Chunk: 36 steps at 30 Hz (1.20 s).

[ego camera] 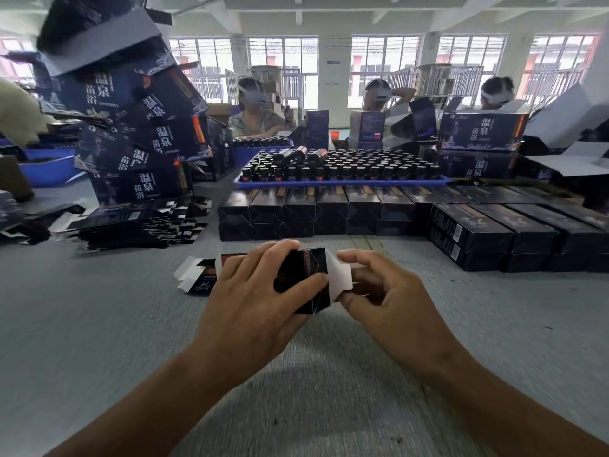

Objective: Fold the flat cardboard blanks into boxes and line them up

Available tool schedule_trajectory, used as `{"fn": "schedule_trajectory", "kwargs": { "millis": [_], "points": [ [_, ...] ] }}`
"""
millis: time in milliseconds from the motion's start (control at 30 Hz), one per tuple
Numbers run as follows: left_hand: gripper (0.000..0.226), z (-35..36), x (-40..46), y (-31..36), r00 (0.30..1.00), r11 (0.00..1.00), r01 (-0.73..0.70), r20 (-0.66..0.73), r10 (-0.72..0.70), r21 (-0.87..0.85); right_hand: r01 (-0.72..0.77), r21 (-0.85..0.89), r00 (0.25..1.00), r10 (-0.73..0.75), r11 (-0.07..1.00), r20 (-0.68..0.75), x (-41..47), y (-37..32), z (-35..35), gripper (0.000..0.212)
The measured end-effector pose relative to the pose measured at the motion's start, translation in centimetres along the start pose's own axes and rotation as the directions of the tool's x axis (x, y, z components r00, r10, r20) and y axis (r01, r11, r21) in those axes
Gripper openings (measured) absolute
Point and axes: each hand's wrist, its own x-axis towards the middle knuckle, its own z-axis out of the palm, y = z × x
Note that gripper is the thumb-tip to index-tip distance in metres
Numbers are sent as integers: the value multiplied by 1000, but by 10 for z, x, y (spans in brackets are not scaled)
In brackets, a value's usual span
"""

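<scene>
Room: bright workshop with a far wall of barred windows; three people (pixel 253 110) sit at the far side.
Surface: grey table (pixel 99 324).
Tray: blue tray (pixel 339 182) at the middle, packed with dark bottles (pixel 346 166), too many to count.
Finished boxes: dark row (pixel 316 209) stacked two high just in front of the tray.
Blanks: flat pile (pixel 131 222) at the left.
Left hand (pixel 260 291): fingers curled round a half-folded box (pixel 306 278) near the table's middle.
Right hand (pixel 385 291): pinches the box's white flap (pixel 339 278).
</scene>
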Motion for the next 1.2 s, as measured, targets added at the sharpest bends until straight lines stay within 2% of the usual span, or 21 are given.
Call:
{"fn": "schedule_trajectory", "kwargs": {
  "millis": [100, 267, 400, 567, 767, 933, 1100, 1200],
  "points": [
    [50, -1, 0, 0, 1000, 1000, 4, 5, -4, -15, -35, 105, 999, 32, 994, 30, 0, -3, -1, 50],
    [60, 0, -3, 3, 999, 995, 25, -32, -28, -100, -61, 156, 998, 57, 986, 35, 2, -2, 0, 24],
    [72, 0, -2, 9, 995, 978, 64, -68, -79, -196, -129, 204, 992, 125, 970, 34, 3, -1, 0, 25],
    [78, 0, -1, 13, 991, 973, 80, -88, -101, -217, -183, 256, 981, 161, 949, 105, 4, -1, -3, 19],
    [78, 2, 0, 17, 991, 977, 54, -111, -78, -206, -157, 245, 987, 156, 957, 25, 4, 1, 0, 12],
    [76, 2, 0, 16, 988, 976, 42, -137, -73, -213, -156, 244, 988, 152, 957, 34, 4, 1, -2, 12],
    [74, 1, -1, 15, 985, 977, 56, -149, -88, -206, -176, 277, 984, 158, 945, 86, 4, 0, -6, 21],
    [75, 1, -1, 16, 991, 983, 28, -122, -51, -181, -177, 269, 981, 148, 947, 127, 4, 0, -5, 54]
  ]
}}
